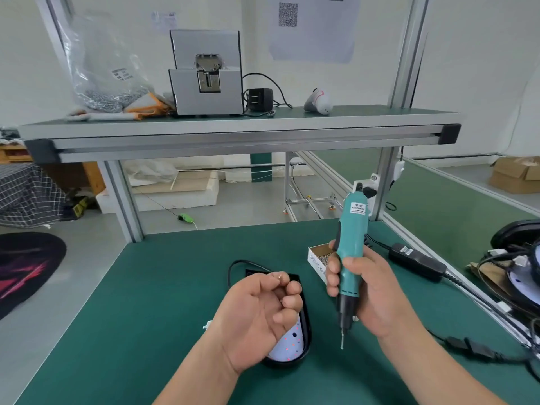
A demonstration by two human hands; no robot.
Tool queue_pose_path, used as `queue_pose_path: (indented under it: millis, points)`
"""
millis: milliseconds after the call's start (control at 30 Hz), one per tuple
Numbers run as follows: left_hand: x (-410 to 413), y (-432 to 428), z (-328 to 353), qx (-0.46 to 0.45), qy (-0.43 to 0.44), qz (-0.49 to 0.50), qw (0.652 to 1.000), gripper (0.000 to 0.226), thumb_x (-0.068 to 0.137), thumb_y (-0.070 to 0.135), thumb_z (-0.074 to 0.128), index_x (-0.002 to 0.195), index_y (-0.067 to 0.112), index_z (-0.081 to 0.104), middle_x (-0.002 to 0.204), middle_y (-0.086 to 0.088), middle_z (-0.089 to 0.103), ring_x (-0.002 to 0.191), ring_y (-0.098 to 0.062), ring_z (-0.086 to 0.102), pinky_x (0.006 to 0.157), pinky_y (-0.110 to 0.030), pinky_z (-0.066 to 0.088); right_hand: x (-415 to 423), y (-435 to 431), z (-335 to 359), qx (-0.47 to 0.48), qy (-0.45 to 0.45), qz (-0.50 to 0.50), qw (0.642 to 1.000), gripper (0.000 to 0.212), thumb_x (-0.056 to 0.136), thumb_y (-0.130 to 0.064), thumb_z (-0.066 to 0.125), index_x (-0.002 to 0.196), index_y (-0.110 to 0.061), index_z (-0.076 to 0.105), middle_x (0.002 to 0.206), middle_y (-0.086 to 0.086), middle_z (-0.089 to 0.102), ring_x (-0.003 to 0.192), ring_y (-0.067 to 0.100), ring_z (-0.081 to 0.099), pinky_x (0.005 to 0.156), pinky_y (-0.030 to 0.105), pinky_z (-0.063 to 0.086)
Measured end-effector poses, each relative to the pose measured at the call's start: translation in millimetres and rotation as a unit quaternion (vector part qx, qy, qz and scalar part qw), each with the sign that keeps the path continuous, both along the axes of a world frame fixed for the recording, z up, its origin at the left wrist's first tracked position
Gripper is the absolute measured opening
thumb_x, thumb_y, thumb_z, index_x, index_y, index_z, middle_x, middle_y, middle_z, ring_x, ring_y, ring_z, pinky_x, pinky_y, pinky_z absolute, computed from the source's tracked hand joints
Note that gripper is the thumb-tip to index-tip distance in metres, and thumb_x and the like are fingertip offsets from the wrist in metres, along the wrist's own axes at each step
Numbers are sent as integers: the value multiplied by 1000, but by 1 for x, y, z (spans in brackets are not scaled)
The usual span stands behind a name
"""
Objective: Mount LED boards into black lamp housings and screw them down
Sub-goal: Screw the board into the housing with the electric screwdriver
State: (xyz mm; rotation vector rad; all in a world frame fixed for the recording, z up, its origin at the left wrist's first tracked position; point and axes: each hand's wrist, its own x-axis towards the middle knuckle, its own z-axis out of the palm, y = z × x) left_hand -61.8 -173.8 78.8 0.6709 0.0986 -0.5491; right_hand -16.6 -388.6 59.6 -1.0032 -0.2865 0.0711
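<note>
On my feed the right hand (371, 293) sits right of centre in the lower half of the frame. It is wrapped firmly round a teal electric screwdriver (349, 258), fingers closed on the barrel. The tool stands nearly upright with its bit (342, 343) pointing down, clear of the green mat (163, 302).

The left hand (260, 311) is at lower centre, palm turned up, fingers curled in over the palm. A small brass-coloured speck (280, 276) shows at the tip of the forefinger. It is too small for me to name, and I cannot tell whether the hand is pinching it or closed on nothing.

The black lamp housing (305, 334) lies on the mat under that hand, mostly covered by it. Its rounded near end shows just right of the wrist. The white LED board (287, 347) with its red dots is seated inside the housing. A black cable (233, 266) loops out from the housing's far end.

Behind the screwdriver is an open cardboard box of screws (320, 258), and to its right a black power adapter (418, 261) lies on the mat. In the upper part of the frame, a grey screw feeder (207, 92) stands on the shelf (233, 124), with a clear plastic bag (108, 68) to its left.
</note>
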Motion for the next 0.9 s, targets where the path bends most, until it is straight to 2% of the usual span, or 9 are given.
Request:
queue_pose_path:
  millis: [67, 233, 300, 400, 500, 633, 733, 800, 900]
  points:
    - [2, 5, 2, 11, -13, 5, 1000, 7, 85, 7, 57, 92, 5, 58, 87, -14, 56, 67, -22, 45, 46, -24, 34, 4, 14, 5, 5, -5, 0, 1000, 30, 81, -8, 61, 111, -7, 65, 81, 15, 57, 64, 25, 54, 56, 34, 49]
    - [7, 16, -1, 63, -25, 41, 997, 12, 106, 14, 53, 103, 5, 60, 85, -9, 58, 64, -15, 46, 44, -20, 36, 11, 42, 14, 42, -7, -5, 999, 30, 83, -9, 59, 113, -6, 60, 80, 12, 56, 65, 24, 53, 56, 34, 49]
    - [8, 21, -2, 72, -29, 72, 994, 10, 105, 6, 53, 112, 1, 59, 88, -12, 61, 65, -15, 48, 46, -21, 40, 12, 49, 13, 62, -5, -12, 998, 30, 83, -10, 59, 112, -7, 57, 80, 11, 57, 65, 23, 53, 56, 34, 50]
    - [12, 33, -4, 59, -25, 137, 988, 28, 102, -10, 39, 124, -2, 56, 89, -15, 63, 61, -14, 50, 43, -19, 38, 11, 53, 4, 79, 8, -20, 997, 32, 83, -10, 59, 114, -9, 53, 81, 10, 58, 67, 21, 54, 58, 33, 51]
    - [13, 42, -9, 65, -29, 157, 985, 28, 104, -10, 37, 122, -4, 58, 89, -14, 64, 57, -11, 49, 40, -17, 36, 8, 52, -8, 85, 19, -16, 996, 34, 84, -10, 59, 117, -8, 53, 82, 10, 58, 68, 21, 54, 60, 32, 52]
    - [12, 41, -14, 41, -16, 187, 981, 15, 104, -7, 48, 104, -6, 63, 89, -15, 62, 62, -13, 55, 44, -17, 44, 6, 49, -18, 84, 28, -7, 996, 36, 85, -11, 58, 120, -8, 53, 84, 10, 59, 69, 21, 55, 60, 32, 52]
    - [13, 45, -15, 43, -18, 198, 979, 22, 103, -12, 41, 116, -4, 57, 89, -15, 61, 61, -13, 55, 44, -18, 43, 5, 50, -19, 84, 29, -8, 996, 37, 85, -11, 59, 121, -8, 52, 84, 10, 59, 69, 21, 55, 60, 32, 52]
    - [13, 47, -16, 72, -45, 170, 982, 19, 107, -4, 42, 118, -1, 57, 88, -12, 64, 55, -10, 51, 40, -18, 39, 5, 51, -20, 88, 29, -7, 996, 36, 85, -11, 59, 120, -8, 51, 84, 10, 59, 70, 21, 55, 61, 32, 52]
    - [11, 45, -20, 180, -103, 148, 967, 17, 112, 6, 45, 119, 0, 58, 90, -11, 71, 50, -9, 45, 40, -18, 34, 5, 51, -20, 88, 19, -8, 996, 34, 87, -11, 59, 120, -8, 52, 86, 11, 60, 73, 22, 58, 64, 33, 55]
